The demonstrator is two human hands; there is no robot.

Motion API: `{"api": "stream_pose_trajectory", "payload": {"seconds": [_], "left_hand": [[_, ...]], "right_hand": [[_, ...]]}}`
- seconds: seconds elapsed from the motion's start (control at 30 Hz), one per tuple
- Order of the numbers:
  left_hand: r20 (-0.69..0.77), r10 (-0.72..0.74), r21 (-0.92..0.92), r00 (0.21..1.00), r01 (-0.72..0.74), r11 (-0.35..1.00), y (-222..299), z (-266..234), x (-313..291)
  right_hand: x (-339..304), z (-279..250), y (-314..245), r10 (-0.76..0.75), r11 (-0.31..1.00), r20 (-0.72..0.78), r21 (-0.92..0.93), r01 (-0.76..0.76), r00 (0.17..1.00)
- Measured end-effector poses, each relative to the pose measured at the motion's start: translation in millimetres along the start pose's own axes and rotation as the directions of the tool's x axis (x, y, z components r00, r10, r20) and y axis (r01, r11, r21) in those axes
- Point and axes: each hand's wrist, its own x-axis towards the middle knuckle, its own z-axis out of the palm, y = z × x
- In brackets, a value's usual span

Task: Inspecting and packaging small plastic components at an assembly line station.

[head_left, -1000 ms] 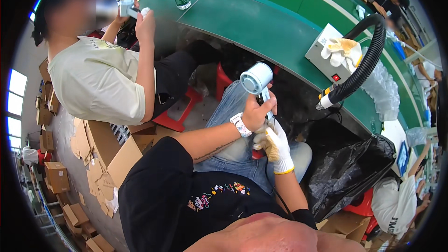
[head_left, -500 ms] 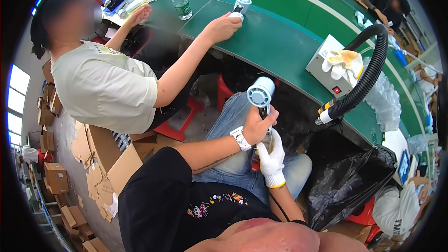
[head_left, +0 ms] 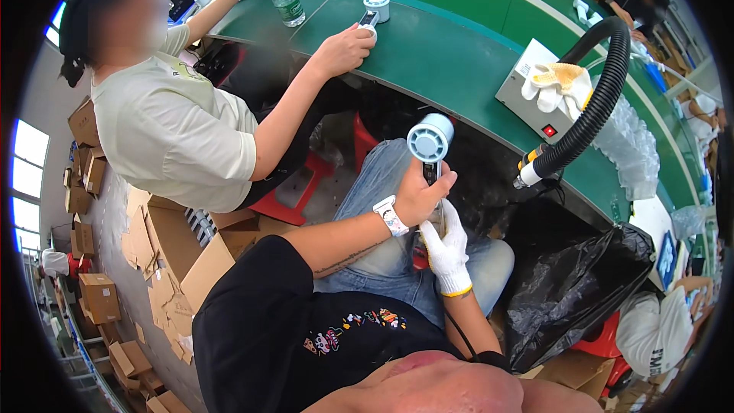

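Note:
A light-blue handheld fan [head_left: 430,139], with a round slotted head and a dark panel on its handle, stands upright above my lap. My left hand [head_left: 419,197], bare and with a white watch on the wrist, is closed around the handle below the head. My right hand [head_left: 446,251] wears a white knitted glove and is closed just under it, by the handle's lower end. What the gloved fingers hold is mostly hidden. A dark and red piece shows below them, and a black cable [head_left: 462,336] runs along my right forearm.
At my left a co-worker holds a similar fan [head_left: 375,8] on the green table [head_left: 428,53], near a water bottle [head_left: 286,1]. A grey box [head_left: 535,99] carrying a glove and a black corrugated hose [head_left: 618,69] stand right. A black plastic bag [head_left: 566,291] lies beside my knee.
My hands and the fan are slightly higher in the picture, their grip much the same. The co-worker's far arm has stretched out over the table, and their fan has shifted left.

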Motion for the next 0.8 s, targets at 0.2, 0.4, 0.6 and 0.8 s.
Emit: {"api": "stream_pose_trajectory", "payload": {"seconds": [0.2, 0.4, 0.6, 0.8], "left_hand": [[0.060, -0.091, 0.069, 0.994, 0.087, 0.994, 0, 2, 4], [0.087, -0.088, -0.058, 0.992, 0.093, 0.994, -4, -2, 6], [0.150, -0.049, -0.235, 0.987, 0.084, 0.968, -2, -6, 7], [0.253, -0.063, -0.191, 0.965, 0.114, 0.975, -2, -7, 7]], "right_hand": [[1, 5, -5, 0.061, 0.998, -0.053, 0.021, -0.060, 0.997], [9, -2, -19, -0.138, 0.943, -0.046, -0.310, 0.117, 0.989], [7, -9, -20, -0.122, 0.993, -0.069, -0.018, 0.121, 0.990], [20, -13, -15, 0.068, 0.758, -0.112, 0.652, 0.022, 0.991]]}}
